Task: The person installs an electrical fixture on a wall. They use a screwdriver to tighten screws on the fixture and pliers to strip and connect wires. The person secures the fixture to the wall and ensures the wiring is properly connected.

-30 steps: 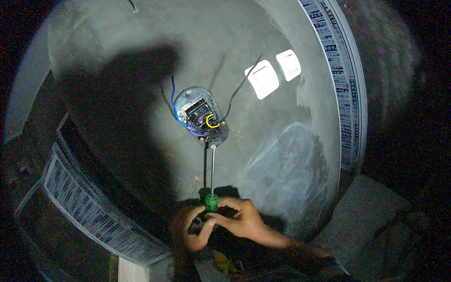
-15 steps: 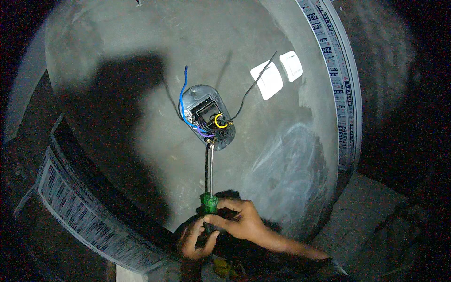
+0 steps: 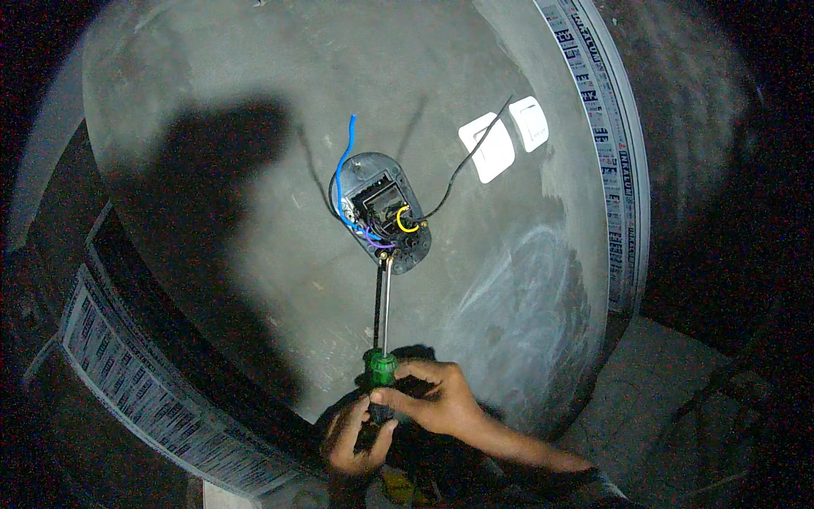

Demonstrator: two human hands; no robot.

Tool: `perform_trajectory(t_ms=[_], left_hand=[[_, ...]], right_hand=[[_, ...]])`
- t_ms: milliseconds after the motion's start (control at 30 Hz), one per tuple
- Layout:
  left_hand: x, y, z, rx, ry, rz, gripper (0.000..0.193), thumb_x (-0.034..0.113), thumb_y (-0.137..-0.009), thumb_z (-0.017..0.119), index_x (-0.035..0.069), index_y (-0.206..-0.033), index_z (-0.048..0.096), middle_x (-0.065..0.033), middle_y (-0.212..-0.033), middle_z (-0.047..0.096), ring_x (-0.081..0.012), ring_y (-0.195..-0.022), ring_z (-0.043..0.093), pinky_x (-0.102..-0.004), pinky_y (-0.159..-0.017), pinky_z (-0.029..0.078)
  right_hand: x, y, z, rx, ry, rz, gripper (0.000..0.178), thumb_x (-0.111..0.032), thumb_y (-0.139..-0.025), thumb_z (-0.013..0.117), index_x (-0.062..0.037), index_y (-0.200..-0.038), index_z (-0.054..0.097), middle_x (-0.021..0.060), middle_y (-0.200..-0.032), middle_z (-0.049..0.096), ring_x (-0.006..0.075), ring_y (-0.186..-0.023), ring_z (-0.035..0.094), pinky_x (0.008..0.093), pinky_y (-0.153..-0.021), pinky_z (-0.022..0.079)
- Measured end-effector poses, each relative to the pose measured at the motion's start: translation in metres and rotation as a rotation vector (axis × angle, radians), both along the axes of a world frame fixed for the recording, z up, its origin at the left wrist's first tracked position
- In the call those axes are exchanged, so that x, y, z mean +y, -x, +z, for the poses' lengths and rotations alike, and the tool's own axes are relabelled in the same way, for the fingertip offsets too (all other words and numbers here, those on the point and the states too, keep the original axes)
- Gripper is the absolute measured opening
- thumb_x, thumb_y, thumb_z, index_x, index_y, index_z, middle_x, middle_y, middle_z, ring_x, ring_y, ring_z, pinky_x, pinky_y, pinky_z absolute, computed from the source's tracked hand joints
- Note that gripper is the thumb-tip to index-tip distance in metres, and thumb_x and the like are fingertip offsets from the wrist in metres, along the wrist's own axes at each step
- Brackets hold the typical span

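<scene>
At the lower edge of the view, the left hand point(image 3: 358, 439) curls around the dark butt of a green-handled screwdriver point(image 3: 384, 370); whether its fingers press on it, I cannot tell. Just beside it, the right hand point(image 3: 439, 402) pinches the handle between thumb and fingers. Beyond, the shaft runs up to the lower end of an oval black fixture point(image 3: 386, 202), its tip close to a brass screw point(image 3: 383, 255); contact is too small to confirm. Blue point(image 3: 340, 182), purple point(image 3: 370, 241) and yellow point(image 3: 398, 220) wires show on it. The step in hand looks like driver work at that end; the next move calls for a straight, seated tip and steady turning. Farther off are two white switches point(image 3: 487, 148) on the grey wall point(image 3: 526, 204).
</scene>
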State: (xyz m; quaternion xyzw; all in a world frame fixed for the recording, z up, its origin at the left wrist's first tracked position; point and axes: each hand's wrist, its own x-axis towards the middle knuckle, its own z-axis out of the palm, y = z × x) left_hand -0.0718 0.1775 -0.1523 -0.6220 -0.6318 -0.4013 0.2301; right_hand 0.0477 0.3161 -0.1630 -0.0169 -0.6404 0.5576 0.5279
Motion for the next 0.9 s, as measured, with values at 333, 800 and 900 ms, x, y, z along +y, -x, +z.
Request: perform_trajectory(t_ms=[333, 800, 900], left_hand=[[-0.012, -0.003, -0.004, -0.025, 0.012, 0.007, 0.052, 0.014, -0.073, 0.087, 0.002, -0.12, 0.069, -0.0164, -0.1, 0.071, -0.0276, -0.082, 0.069, -0.0382, -0.075, 0.057], [-0.002, 0.001, -0.041, -0.317, -0.251, -0.139, 0.047, 0.01, -0.081, 0.08, -0.005, -0.122, 0.064, -0.0176, -0.106, 0.071, -0.024, -0.093, 0.07, -0.0364, -0.083, 0.056], [0.0, 0.013, -0.047, -0.273, -0.295, -0.171, 0.045, 0.008, -0.084, 0.077, -0.006, -0.125, 0.062, -0.0172, -0.108, 0.071, -0.0225, -0.096, 0.069, -0.0359, -0.087, 0.055]], right_hand=[[-0.013, -0.001, -0.005, -0.063, 0.024, 0.024, 0.022, -0.012, -0.087, 0.083, -0.0007, -0.105, 0.074, 0.0041, -0.098, 0.075, 0.0077, -0.092, 0.065, 0.0264, -0.083, 0.052], [-0.024, 0.022, 0.002, 0.147, 0.093, -0.116, 0.027, -0.01, -0.08, 0.089, -0.0051, -0.085, 0.063, 0.0025, -0.087, 0.068, 0.0083, -0.084, 0.062, 0.0272, -0.075, 0.052], [-0.025, 0.029, 0.007, 0.232, 0.151, -0.04, 0.028, -0.01, -0.081, 0.088, -0.0042, -0.088, 0.062, 0.0019, -0.087, 0.067, 0.0085, -0.083, 0.061, 0.0273, -0.073, 0.051]])
